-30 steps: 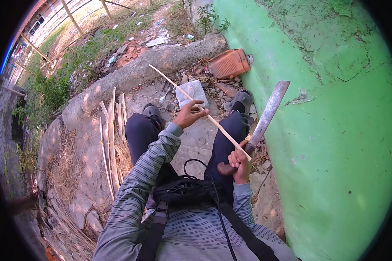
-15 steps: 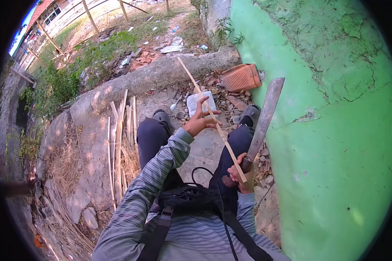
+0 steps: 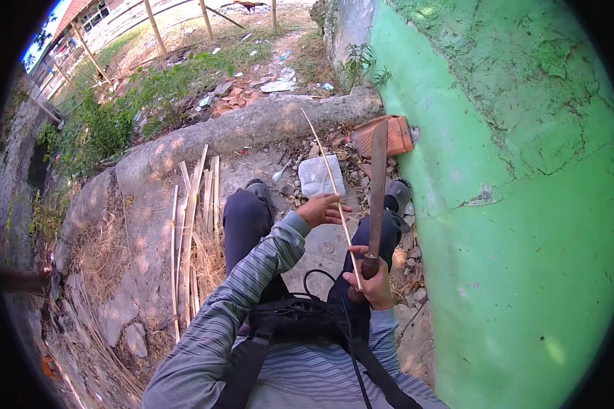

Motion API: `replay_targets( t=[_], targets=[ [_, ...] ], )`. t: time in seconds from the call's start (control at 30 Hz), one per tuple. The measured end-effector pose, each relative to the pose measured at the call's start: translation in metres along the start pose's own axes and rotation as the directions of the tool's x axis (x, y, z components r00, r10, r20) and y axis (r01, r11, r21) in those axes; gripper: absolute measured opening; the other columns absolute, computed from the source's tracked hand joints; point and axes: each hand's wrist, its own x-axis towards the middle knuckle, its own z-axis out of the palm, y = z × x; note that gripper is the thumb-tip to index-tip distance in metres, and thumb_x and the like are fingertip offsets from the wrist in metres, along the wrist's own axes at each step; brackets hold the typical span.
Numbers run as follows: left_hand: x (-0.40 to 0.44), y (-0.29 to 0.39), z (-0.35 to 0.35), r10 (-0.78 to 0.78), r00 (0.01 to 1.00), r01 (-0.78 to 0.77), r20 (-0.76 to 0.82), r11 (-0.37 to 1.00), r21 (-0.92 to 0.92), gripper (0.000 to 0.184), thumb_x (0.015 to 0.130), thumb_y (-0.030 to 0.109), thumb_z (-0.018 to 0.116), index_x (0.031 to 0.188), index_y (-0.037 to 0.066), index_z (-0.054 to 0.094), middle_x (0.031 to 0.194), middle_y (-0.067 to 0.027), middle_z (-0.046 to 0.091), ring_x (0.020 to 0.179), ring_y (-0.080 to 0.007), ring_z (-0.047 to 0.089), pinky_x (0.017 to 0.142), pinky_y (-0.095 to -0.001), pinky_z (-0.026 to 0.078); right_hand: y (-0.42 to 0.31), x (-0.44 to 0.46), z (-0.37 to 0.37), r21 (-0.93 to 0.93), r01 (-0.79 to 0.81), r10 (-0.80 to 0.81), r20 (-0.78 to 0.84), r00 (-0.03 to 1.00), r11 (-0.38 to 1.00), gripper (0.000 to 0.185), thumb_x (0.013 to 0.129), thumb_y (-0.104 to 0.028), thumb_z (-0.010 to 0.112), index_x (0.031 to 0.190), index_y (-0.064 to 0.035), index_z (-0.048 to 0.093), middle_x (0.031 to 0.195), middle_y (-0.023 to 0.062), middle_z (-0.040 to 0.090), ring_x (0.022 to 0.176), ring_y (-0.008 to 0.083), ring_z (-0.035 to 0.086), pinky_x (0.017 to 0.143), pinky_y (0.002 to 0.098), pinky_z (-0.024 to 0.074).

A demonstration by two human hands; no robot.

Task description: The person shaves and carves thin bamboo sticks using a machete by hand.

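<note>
My right hand (image 3: pixel 377 285) is closed around the dark handle of a machete (image 3: pixel 378 184), whose long worn blade points up and away from me. Against the fingers of that hand rests the lower end of a thin bamboo strip (image 3: pixel 328 164). Farther up the strip, my left hand (image 3: pixel 323 210) has its thumb and fingers around it. The strip slants up and left, seen nearly edge-on, beside the blade without crossing it. Several split bamboo strips (image 3: pixel 192 211) lie on the ground left of my knees.
A green wall (image 3: pixel 512 273) with cracked plaster rises close on my right. Ahead lie an orange roof tile (image 3: pixel 393 138), a whitish slab (image 3: pixel 318 177) and rubble, before a low stone ledge (image 3: pixel 245 126). Fibrous shavings (image 3: pixel 208 262) lie by the strips. Plants (image 3: pixel 99 129) grow at left.
The bamboo strip has turned from its flat face to nearly its edge. My left hand has moved slightly down and closed in on it. The machete blade has swung left, more upright.
</note>
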Motion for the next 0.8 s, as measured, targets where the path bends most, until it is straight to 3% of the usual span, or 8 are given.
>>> replay_targets(
  t=[0.03, 0.17, 0.37, 0.53, 0.63, 0.67, 0.73, 0.8],
  targets=[
    [-0.013, 0.000, 0.009, 0.013, 0.999, -0.008, -0.041, 0.994, 0.107, 0.044, 0.107, 0.040, 0.054, 0.127, 0.001, 0.051, 0.113, -0.0156, 0.070, 0.086, -0.0245, 0.073, 0.078, -0.0374, 0.063, -0.002, 0.000, 0.001, -0.001, 0.002, -0.002, -0.001, 1.000, 1.000, 0.054, 0.079, 0.000, 0.082, 0.129, -0.0004, 0.062, 0.064, -0.0092, 0.049, 0.058, 0.0011, 0.046, 0.057, 0.0205, 0.0352],
    [-0.065, -0.003, 0.040, -0.110, 0.994, 0.108, -0.001, 0.973, 0.205, 0.043, 0.105, 0.043, 0.059, 0.120, 0.002, 0.057, 0.096, -0.0069, 0.066, 0.080, -0.0194, 0.071, 0.072, -0.0317, 0.061, -0.009, 0.002, 0.002, 0.057, -0.008, 0.009, -0.026, 1.000, 0.998, 0.056, 0.078, 0.000, 0.082, 0.130, -0.0015, 0.061, 0.064, -0.0093, 0.050, 0.058, 0.0011, 0.047, 0.057, 0.0207, 0.0349],
    [-0.086, -0.038, 0.057, -0.048, 0.975, 0.005, 0.215, 0.981, 0.193, 0.033, 0.108, 0.034, 0.055, 0.124, 0.004, 0.058, 0.115, -0.0073, 0.070, 0.087, -0.0156, 0.070, 0.075, -0.0284, 0.058, -0.004, 0.003, 0.000, 0.081, 0.011, -0.011, 0.005, 1.000, 0.997, 0.057, 0.078, -0.001, 0.082, 0.131, -0.0015, 0.060, 0.069, -0.0080, 0.054, 0.062, 0.0013, 0.050, 0.059, 0.0205, 0.0382],
    [-0.093, -0.046, 0.070, -0.010, 0.987, 0.014, 0.162, 1.000, -0.023, 0.026, 0.110, 0.027, 0.051, 0.125, 0.007, 0.057, 0.128, -0.0115, 0.069, 0.097, -0.0162, 0.067, 0.083, -0.0344, 0.057, 0.002, 0.005, -0.001, 0.037, 0.097, -0.098, 0.007, 0.995, 0.995, 0.061, 0.077, -0.002, 0.083, 0.133, -0.0007, 0.059, 0.071, -0.0063, 0.055, 0.065, 0.0016, 0.051, 0.063, 0.0210, 0.0426],
    [-0.116, -0.028, 0.070, 0.025, 1.000, -0.026, 0.013, 0.997, 0.070, 0.018, 0.107, 0.024, 0.050, 0.110, 0.007, 0.055, 0.102, -0.0111, 0.069, 0.086, -0.0222, 0.068, 0.085, -0.0406, 0.057, 0.002, -0.001, -0.004, 0.100, 0.042, -0.044, 0.015, 0.999, 0.994, 0.059, 0.079, 0.002, 0.079, 0.134, 0.0009, 0.058, 0.069, -0.0063, 0.053, 0.059, 0.0023, 0.049, 0.057, 0.0217, 0.0420],
    [-0.129, -0.018, 0.069, 0.030, 1.000, -0.030, 0.000, 0.997, 0.068, 0.018, 0.107, 0.024, 0.050, 0.110, 0.007, 0.055, 0.102, -0.0111, 0.069, 0.086, -0.0222, 0.068, 0.085, -0.0406, 0.057, 0.001, -0.002, -0.004, 0.156, 0.044, -0.044, -0.001, 0.999, 0.987, 0.054, 0.084, 0.001, 0.074, 0.135, 0.0029, 0.056, 0.066, -0.0046, 0.050, 0.053, 0.0032, 0.046, 0.052, 0.0222, 0.0399],
    [-0.152, -0.006, 0.060, 0.096, 0.994, -0.095, -0.058, 0.995, 0.015, 0.020, 0.108, 0.024, 0.045, 0.106, 0.005, 0.054, 0.085, -0.0076, 0.059, 0.074, -0.0230, 0.064, 0.084, -0.0430, 0.057, 0.003, -0.004, -0.005, 0.218, 0.038, -0.038, -0.003, 0.999, 0.975, 0.049, 0.090, -0.001, 0.068, 0.136, 0.0048, 0.053, 0.063, -0.0028, 0.046, 0.047, 0.0042, 0.043, 0.046, 0.0227, 0.0379],
    [-0.171, 0.002, 0.038, 0.186, 0.981, -0.184, -0.058, 0.982, 0.034, 0.021, 0.105, 0.019, 0.041, 0.109, 0.003, 0.054, 0.078, -0.0048, 0.049, 0.062, -0.0196, 0.052, 0.081, -0.0434, 0.059, 0.007, -0.004, -0.009, 0.452, 0.021, 0.016, -0.078, 0.997, 0.892, 0.037, 0.098, -0.005, 0.061, 0.133, 0.0045, 0.055, 0.063, -0.0034, 0.046, 0.044, 0.0045, 0.041, 0.043, 0.0230, 0.0365]
  ],
)
